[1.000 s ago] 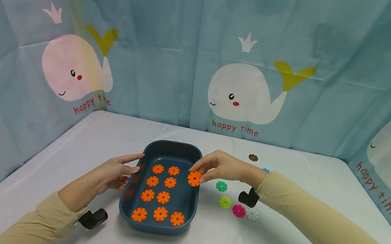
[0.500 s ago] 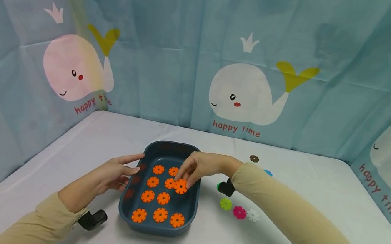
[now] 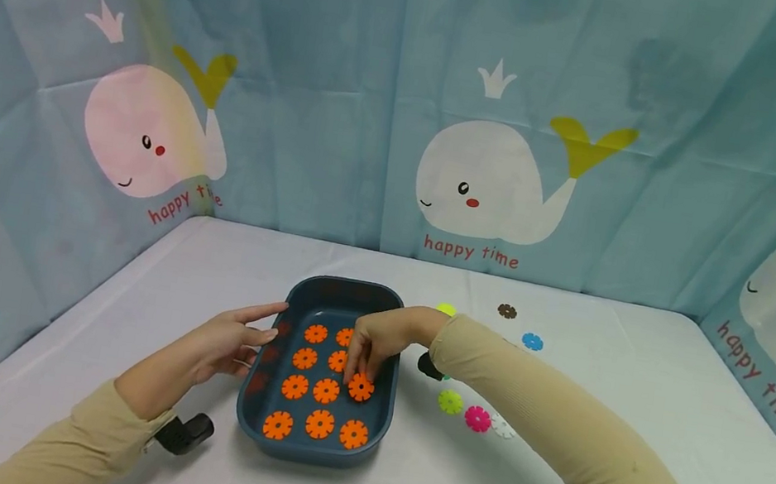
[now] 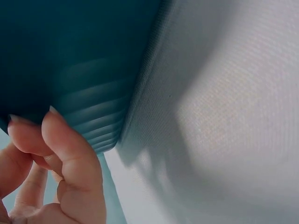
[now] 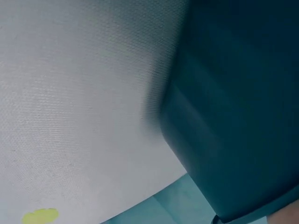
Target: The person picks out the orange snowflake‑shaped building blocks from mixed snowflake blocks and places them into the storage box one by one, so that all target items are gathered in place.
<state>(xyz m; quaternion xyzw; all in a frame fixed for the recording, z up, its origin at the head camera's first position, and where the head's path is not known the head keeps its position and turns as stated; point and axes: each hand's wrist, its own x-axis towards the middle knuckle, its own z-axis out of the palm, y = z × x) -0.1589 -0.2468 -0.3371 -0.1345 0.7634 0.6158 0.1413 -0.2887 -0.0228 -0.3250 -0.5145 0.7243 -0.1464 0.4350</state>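
A dark blue rectangular tray holds several orange flower-shaped notched discs laid out in rows. Inside its right side, low over the bottom, my right hand pinches another orange notched disc with the fingertips, and that disc sits in front of the others in the right column. My left hand touches the tray's left wall, index finger along the rim; in the left wrist view, fingertips rest on the outer wall. The right wrist view shows mainly the tray's outer wall, with only a bit of skin below.
Right of the tray, loose discs lie on the white cloth: yellow-green, pink, white, blue and brown. A yellow disc shows behind the right wrist. A blue whale-print curtain surrounds the table.
My right hand has carried the orange disc from over the tray's right rim leftward and down into the tray. The left hand has stayed at the tray's left side.
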